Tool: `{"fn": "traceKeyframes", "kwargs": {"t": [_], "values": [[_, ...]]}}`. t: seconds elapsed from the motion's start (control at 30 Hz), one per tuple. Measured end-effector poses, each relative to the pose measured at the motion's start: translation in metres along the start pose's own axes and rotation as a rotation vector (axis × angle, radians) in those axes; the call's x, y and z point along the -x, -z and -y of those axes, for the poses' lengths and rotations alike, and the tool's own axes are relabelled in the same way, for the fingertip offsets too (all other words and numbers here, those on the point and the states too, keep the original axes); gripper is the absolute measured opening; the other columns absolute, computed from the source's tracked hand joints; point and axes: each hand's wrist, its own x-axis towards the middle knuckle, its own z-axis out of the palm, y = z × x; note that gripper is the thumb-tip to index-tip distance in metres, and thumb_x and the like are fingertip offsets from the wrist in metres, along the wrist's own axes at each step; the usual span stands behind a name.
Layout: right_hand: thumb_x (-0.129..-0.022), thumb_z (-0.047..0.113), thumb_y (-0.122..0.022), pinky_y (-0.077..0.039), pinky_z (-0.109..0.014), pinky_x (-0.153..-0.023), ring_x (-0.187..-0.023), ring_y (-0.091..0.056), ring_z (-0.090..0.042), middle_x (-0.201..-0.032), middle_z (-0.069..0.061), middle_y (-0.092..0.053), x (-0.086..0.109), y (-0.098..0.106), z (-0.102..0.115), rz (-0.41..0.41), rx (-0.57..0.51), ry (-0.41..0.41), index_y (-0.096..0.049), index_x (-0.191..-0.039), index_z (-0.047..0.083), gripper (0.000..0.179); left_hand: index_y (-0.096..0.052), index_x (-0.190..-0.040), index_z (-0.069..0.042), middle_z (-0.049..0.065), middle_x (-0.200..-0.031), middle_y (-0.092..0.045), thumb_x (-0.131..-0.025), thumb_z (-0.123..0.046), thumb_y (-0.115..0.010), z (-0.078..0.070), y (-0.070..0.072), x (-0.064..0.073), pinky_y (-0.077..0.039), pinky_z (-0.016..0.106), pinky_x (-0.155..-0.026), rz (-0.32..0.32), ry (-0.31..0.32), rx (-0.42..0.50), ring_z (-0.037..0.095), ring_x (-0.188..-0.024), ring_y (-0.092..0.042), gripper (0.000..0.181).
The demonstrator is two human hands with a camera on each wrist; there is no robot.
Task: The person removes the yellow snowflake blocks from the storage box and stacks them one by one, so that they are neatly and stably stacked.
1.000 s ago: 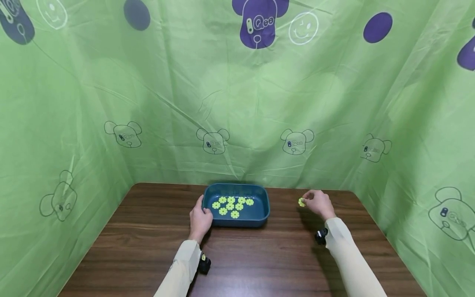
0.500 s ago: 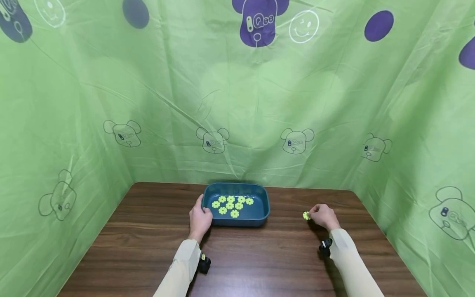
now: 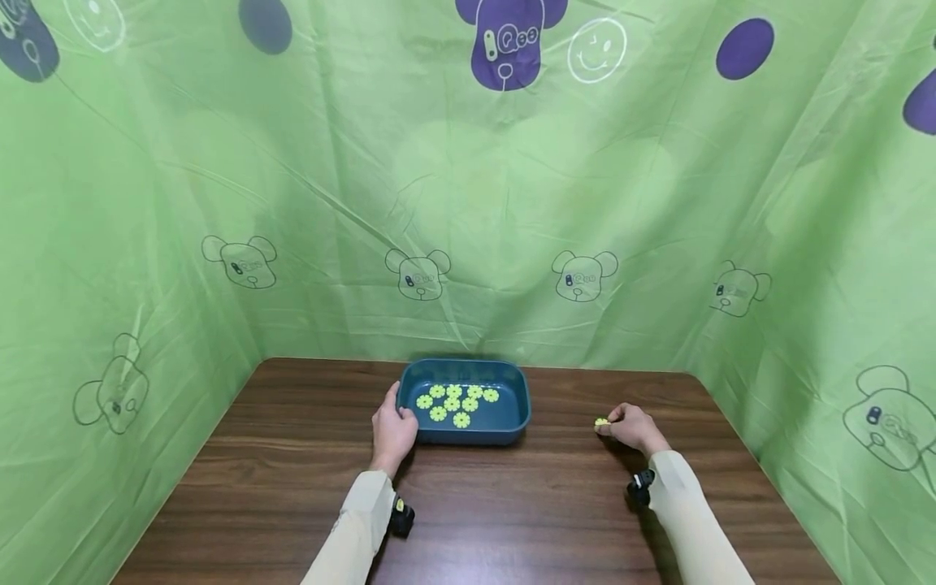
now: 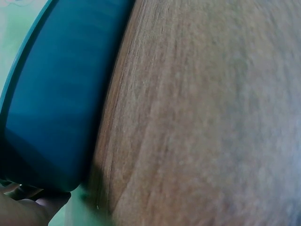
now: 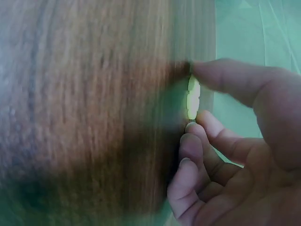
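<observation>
A dark blue plastic basin (image 3: 464, 437) sits near the table's far edge, with several yellow-green notched discs (image 3: 461, 420) lying flat inside. At its left end my left hand (image 3: 393, 431) grips the near corner, fingers along the side wall and thumb at the front. The left wrist view shows the basin's outer wall (image 4: 61, 103) with part of that hand (image 4: 28, 207) at the corner. To the right of the basin, my right hand (image 3: 634, 427) pinches one yellow-green notched disc (image 5: 193, 98) between thumb and fingertip, close to the tabletop. Its other fingers are curled.
The brown wood-grain table (image 3: 497, 504) reaches back to a green printed curtain (image 3: 468, 203), which also hangs along both sides. A black wrist camera sits on each sleeve (image 3: 358, 512).
My right hand has moved toward me and slightly right with the disc, down near the table. The disc has tilted and shows flatter. The left hand and basin have stayed in place.
</observation>
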Motion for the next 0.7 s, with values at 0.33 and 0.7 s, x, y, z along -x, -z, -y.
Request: {"fn": "traceKeyframes", "kwargs": {"t": [0.33,0.7], "values": [[-0.087,0.025,-0.076,-0.045,-0.031,-0.071,-0.084,-0.057,-0.025,-0.089,-0.01,-0.062,-0.0041,-0.0021,-0.0026,0.003,-0.018,-0.013,-0.057,-0.099,-0.001,0.035,-0.042,-0.153,-0.004,0.025,-0.147,-0.053,-0.096,-0.003,-0.048,-0.0006,0.0009,-0.0007,-0.041,0.055,-0.111,0.007,0.001,0.003,0.043,-0.136,-0.049,0.058],[-0.089,0.025,-0.074,-0.048,-0.037,-0.075,-0.086,-0.056,-0.026,-0.096,-0.014,-0.061,-0.0039,-0.003,-0.0025,0.016,-0.004,-0.015,-0.056,-0.099,-0.001,0.033,-0.043,-0.152,-0.002,0.025,-0.147,-0.053,-0.096,-0.003,-0.048,-0.0018,0.0007,0.0011,-0.042,0.056,-0.111,-0.003,-0.009,0.005,0.043,-0.136,-0.05,0.057]]}}
